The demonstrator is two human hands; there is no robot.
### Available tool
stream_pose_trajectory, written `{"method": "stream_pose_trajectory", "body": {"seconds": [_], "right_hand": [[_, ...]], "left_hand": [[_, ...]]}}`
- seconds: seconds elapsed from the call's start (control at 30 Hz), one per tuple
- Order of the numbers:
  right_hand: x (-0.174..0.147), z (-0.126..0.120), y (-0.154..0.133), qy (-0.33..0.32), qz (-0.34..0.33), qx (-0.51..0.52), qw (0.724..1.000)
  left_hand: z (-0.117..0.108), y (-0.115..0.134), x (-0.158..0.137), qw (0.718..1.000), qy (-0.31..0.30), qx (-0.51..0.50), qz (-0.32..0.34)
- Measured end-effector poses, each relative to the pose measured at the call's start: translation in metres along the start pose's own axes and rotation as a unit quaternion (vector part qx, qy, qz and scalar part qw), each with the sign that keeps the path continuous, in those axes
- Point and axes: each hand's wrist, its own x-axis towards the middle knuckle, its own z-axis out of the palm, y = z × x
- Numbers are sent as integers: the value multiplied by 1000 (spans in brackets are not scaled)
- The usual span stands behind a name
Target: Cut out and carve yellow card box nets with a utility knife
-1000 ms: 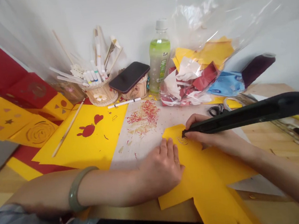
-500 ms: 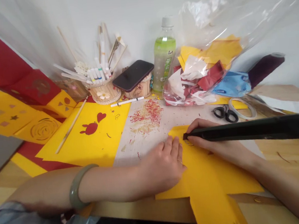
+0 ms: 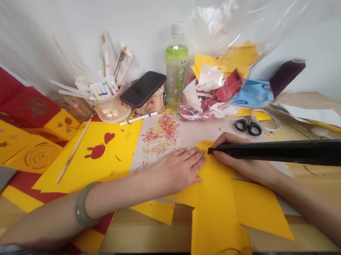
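My left hand (image 3: 182,169) lies flat with its fingers stretched out on a piece of yellow card (image 3: 216,212), close to a small ring-shaped mark. In a closed grip, my right hand (image 3: 241,160) holds a long black tool (image 3: 285,152) near its tip. That tip is at the card, just above the mark; its exact contact is hard to make out. The card is long, with side flaps, and hangs over the table's front edge. Under it is a pale work sheet (image 3: 157,145) with red and yellow scraps.
Left are yellow sheets (image 3: 80,165) with red rabbit and heart shapes, a wooden stick (image 3: 74,152) and decorated boxes (image 3: 39,155). Behind stand a marker cup (image 3: 112,109), phone (image 3: 143,89), bottle (image 3: 178,66) and scrap bag (image 3: 212,92). Scissors (image 3: 247,126) and tape (image 3: 275,120) lie right.
The yellow card has turned and shifted left, its front end swinging with it. My left hand has moved up and now lies flatter. My right hand keeps hold of the black tool.
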Motion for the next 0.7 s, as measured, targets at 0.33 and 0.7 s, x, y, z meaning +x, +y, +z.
{"method": "stream_pose_trajectory", "body": {"seconds": [0.33, 0.7], "right_hand": [[0, 1, 0, -4, -7, -21, 1000], [-1, 0, 2, -10, -5, -9, 1000]], "left_hand": [[3, -1, 0, 1000, 2, -14, 4], [4, -1, -1, 1000, 18, 8, 4]]}}
